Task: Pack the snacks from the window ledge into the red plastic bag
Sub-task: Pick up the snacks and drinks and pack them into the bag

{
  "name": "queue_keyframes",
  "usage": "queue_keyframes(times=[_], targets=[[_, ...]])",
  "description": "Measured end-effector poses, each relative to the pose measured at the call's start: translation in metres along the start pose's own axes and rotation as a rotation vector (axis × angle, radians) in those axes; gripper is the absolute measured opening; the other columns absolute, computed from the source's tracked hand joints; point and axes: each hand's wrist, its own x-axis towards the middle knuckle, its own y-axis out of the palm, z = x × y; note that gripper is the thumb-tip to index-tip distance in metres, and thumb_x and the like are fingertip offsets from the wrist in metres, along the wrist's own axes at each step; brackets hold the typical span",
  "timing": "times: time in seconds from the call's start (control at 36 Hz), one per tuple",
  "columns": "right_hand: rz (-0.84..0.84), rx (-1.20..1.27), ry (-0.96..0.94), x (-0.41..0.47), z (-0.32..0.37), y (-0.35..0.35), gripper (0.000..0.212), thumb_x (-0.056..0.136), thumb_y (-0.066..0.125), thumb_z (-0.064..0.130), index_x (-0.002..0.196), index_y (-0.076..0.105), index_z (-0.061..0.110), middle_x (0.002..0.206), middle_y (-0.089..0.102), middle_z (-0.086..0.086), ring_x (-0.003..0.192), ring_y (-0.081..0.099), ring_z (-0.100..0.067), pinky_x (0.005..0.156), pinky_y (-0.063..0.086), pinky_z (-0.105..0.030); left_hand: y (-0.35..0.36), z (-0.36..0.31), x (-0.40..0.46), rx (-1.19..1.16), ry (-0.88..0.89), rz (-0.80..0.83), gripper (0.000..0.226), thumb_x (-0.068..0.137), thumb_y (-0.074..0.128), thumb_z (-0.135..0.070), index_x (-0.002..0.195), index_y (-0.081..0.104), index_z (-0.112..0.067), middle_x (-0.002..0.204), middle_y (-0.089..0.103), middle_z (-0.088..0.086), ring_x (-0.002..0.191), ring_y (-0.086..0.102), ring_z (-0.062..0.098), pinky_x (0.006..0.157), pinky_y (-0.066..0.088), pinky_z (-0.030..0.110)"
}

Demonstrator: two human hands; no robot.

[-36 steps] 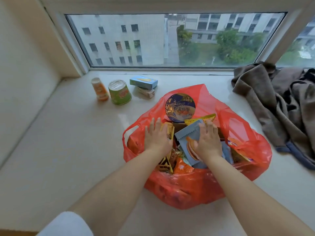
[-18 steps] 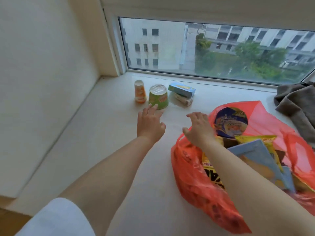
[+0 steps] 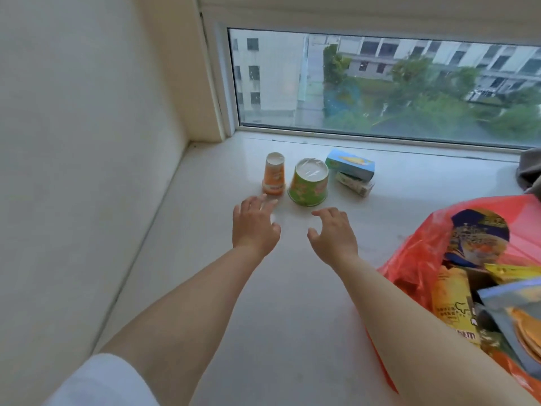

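On the window ledge (image 3: pixel 263 303) stand a small orange cup (image 3: pixel 274 177) and a wider green cup (image 3: pixel 308 182), both upside down. Right of them a blue box (image 3: pixel 350 164) rests on a smaller pale box (image 3: pixel 354 184). My left hand (image 3: pixel 254 226) hovers just in front of the orange cup, fingers spread, empty. My right hand (image 3: pixel 332 234) hovers just in front of the green cup, fingers curled apart, empty. The red plastic bag (image 3: pixel 415 256) lies at the right, full of snack packets and a blue round tub (image 3: pixel 477 235).
A wall (image 3: pixel 82 171) closes the ledge on the left. The window (image 3: pixel 380 83) runs along the back. A grey-brown cloth (image 3: pixel 531 168) shows at the far right edge.
Both hands left the bag and moved forward-left toward the cups. The view swung left, so the bag now sits at the right edge.
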Motion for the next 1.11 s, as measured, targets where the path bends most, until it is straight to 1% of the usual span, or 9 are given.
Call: queue_keyframes(times=[0.31, 0.44, 0.56, 0.61, 0.69, 0.83, 0.89, 1.0, 1.11], targets=[[0.096, -0.091, 0.059, 0.078, -0.019, 0.010, 0.049, 0.089, 0.049, 0.022, 0.137, 0.042, 0.018, 0.136, 0.043, -0.001, 0.128, 0.032, -0.020, 0.103, 0.034, -0.032, 0.029, 0.001, 0.077, 0.015, -0.024, 0.093, 0.058, 0.087, 0.050, -0.030, 0.143, 0.034, -0.027, 0.152, 0.028, -0.003, 0.140, 0.019, 0.019, 0.116, 0.014, 0.039], [0.136, -0.139, 0.100, 0.123, -0.036, 0.013, 0.053, 0.089, 0.049, 0.024, 0.140, 0.036, 0.024, 0.139, 0.040, 0.001, 0.130, 0.030, -0.019, 0.101, 0.033, -0.030, 0.045, -0.002, 0.128, 0.024, -0.034, 0.118, 0.065, 0.089, 0.048, -0.032, 0.147, 0.020, -0.023, 0.152, 0.026, -0.001, 0.139, 0.021, 0.020, 0.115, 0.016, 0.042], [0.130, -0.151, 0.108, 0.156, -0.048, 0.019, 0.058, 0.086, 0.053, 0.025, 0.141, 0.033, 0.026, 0.140, 0.037, 0.003, 0.130, 0.028, -0.018, 0.101, 0.033, -0.029, 0.056, -0.003, 0.170, 0.064, -0.007, 0.073, 0.066, 0.091, 0.047, -0.035, 0.147, 0.015, -0.020, 0.147, 0.031, 0.003, 0.136, 0.026, 0.023, 0.113, 0.020, 0.043], [0.141, -0.209, 0.084, 0.173, -0.051, 0.022, 0.067, 0.085, 0.056, 0.031, 0.144, 0.025, 0.027, 0.145, 0.028, 0.002, 0.134, 0.023, -0.019, 0.105, 0.032, -0.031, 0.064, -0.002, 0.191, 0.088, 0.021, 0.075, 0.069, 0.092, 0.047, -0.038, 0.149, 0.010, -0.024, 0.152, 0.022, 0.002, 0.139, 0.020, 0.023, 0.114, 0.018, 0.044], [0.177, -0.377, 0.003, 0.198, -0.052, 0.028, 0.078, 0.085, 0.055, 0.043, 0.147, 0.008, 0.032, 0.154, 0.004, 0.001, 0.141, 0.007, -0.023, 0.107, 0.030, -0.039, 0.073, 0.002, 0.221, 0.089, 0.037, 0.110, 0.072, 0.093, 0.045, -0.045, 0.150, 0.002, -0.030, 0.157, 0.004, 0.002, 0.143, 0.008, 0.025, 0.116, 0.015, 0.044], [0.198, -0.370, 0.043, 0.236, -0.052, 0.040, 0.094, 0.080, 0.055, 0.059, 0.147, -0.006, 0.037, 0.154, -0.021, 0.004, 0.143, -0.016, -0.026, 0.113, 0.017, -0.055, 0.081, 0.014, 0.263, 0.116, 0.007, 0.161, 0.079, 0.088, 0.047, -0.059, 0.147, -0.002, -0.041, 0.156, -0.008, 0.000, 0.142, 0.000, 0.029, 0.111, 0.026, 0.049], [0.230, -0.362, 0.081, 0.247, -0.055, 0.044, 0.100, 0.077, 0.056, 0.062, 0.146, -0.011, 0.038, 0.153, -0.027, 0.004, 0.142, -0.021, -0.028, 0.111, 0.017, -0.058, 0.085, 0.019, 0.276, 0.110, -0.010, 0.224, 0.081, 0.085, 0.049, -0.063, 0.146, -0.001, -0.045, 0.156, -0.011, -0.002, 0.142, -0.001, 0.029, 0.107, 0.032, 0.049], [0.287, -0.379, 0.094, 0.264, -0.064, 0.055, 0.109, 0.072, 0.062, 0.059, 0.145, -0.016, 0.039, 0.151, -0.032, 0.004, 0.141, -0.024, -0.031, 0.109, 0.022, -0.061, 0.094, 0.028, 0.292, 0.080, -0.034, 0.343, 0.080, 0.081, 0.050, -0.069, 0.145, 0.008, -0.048, 0.156, -0.007, -0.001, 0.137, 0.018, 0.033, 0.102, 0.037, 0.044], [0.362, -0.348, 0.102, 0.272, -0.069, 0.065, 0.111, 0.072, 0.063, 0.056, 0.144, -0.020, 0.039, 0.150, -0.035, 0.004, 0.141, -0.025, -0.031, 0.109, 0.021, -0.061, 0.103, 0.033, 0.300, 0.045, -0.064, 0.370, 0.066, 0.081, 0.049, -0.070, 0.139, 0.029, -0.045, 0.153, 0.013, 0.002, 0.128, 0.041, 0.031, 0.099, 0.040, 0.038]])
